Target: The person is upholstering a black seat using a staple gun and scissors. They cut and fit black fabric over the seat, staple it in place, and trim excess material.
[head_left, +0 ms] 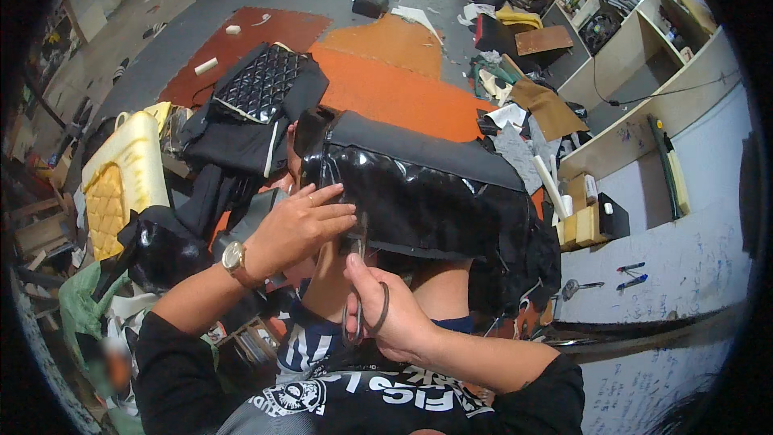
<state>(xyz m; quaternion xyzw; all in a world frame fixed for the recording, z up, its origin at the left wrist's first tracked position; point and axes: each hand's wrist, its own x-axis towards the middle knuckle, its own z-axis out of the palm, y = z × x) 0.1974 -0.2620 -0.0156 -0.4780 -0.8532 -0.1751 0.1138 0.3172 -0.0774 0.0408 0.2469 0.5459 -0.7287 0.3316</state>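
In the middle of the frame a glossy black seat cover [427,193] with a matte grey-black top edge is held up in front of the person. The left hand [294,225], a watch [233,258] on its wrist, lies with its fingers spread flat against the cover's lower left edge, pressing on it rather than closing round it. Just below, at lower centre, the right hand [386,306] is closed round the loops of a pair of scissors [360,290], whose blades point up and meet the cover's bottom edge beside the left hand's fingertips.

Behind, in the upper half, orange and reddish-brown sheets of leather [386,80] lie spread on a grey floor. A quilted black cover [262,84] lies at upper left of centre, and a yellow foam cushion [121,181] stands at the left. Wooden shelves [644,48] fill the upper right.
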